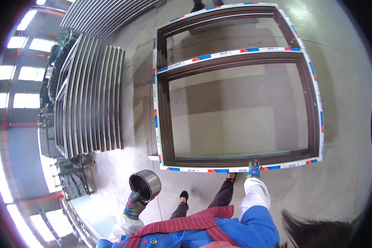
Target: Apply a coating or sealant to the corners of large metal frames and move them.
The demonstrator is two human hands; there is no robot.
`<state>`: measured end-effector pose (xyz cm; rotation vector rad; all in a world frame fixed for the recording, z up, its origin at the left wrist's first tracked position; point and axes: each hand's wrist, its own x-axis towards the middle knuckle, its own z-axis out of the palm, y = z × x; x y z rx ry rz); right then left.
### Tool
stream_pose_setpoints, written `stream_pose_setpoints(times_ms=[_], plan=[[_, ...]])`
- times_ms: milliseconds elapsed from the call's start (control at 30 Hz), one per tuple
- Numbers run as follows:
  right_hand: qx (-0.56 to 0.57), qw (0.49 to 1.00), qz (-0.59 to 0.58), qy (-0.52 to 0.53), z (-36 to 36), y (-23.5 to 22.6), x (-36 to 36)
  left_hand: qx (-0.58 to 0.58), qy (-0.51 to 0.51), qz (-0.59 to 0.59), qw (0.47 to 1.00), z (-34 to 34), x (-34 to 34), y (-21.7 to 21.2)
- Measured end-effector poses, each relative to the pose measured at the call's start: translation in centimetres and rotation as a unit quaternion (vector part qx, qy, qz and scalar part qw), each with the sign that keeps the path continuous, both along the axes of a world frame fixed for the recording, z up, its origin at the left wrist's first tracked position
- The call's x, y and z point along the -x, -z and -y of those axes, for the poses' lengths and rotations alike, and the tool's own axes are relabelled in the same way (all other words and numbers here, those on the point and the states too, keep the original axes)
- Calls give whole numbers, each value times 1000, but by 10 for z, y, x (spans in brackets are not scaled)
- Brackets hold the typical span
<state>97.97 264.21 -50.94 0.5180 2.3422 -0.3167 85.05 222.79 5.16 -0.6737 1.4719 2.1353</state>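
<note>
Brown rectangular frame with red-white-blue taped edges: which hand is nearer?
Right. The right hand is on the frame at its near edge; the left hand is apart, off the near-left corner, holding a grey cylindrical container.

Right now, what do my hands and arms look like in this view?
Your left hand and right hand wear gloves with dark greyish fingers and multicoloured patterning, mostly blue on the right. White coverings wrap both forearms, and the right upper arm shows a blue sleeve. No cables are visible on either arm.
</note>
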Motion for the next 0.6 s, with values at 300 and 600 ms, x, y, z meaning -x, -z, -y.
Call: stream_pose_setpoints(times_ms=[300,600], plan=[[-28,990,63,-122,4,103,9,33,-60,25,997,-39,4,57],[-10,976,124,-176,12,102,43,54,-134,18,989,6,-19,92]])
